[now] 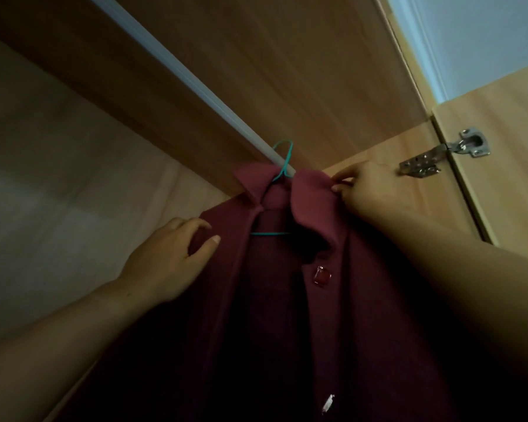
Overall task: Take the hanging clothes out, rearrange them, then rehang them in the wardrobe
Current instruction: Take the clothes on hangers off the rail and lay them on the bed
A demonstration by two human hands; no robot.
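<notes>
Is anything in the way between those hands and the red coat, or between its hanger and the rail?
Nothing visible. The left hand and right hand hold the red coat, and its teal hanger hooks over the rail.

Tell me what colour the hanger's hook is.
Teal; the hanger hook shows best in the head view.

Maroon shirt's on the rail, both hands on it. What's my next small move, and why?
Probably flatten the collar with the right hand, which pinches its edge, while the left hand holds the maroon shirt at the shoulder: the teal hanger already hooks the rail, and the collar looks uneven.
</notes>
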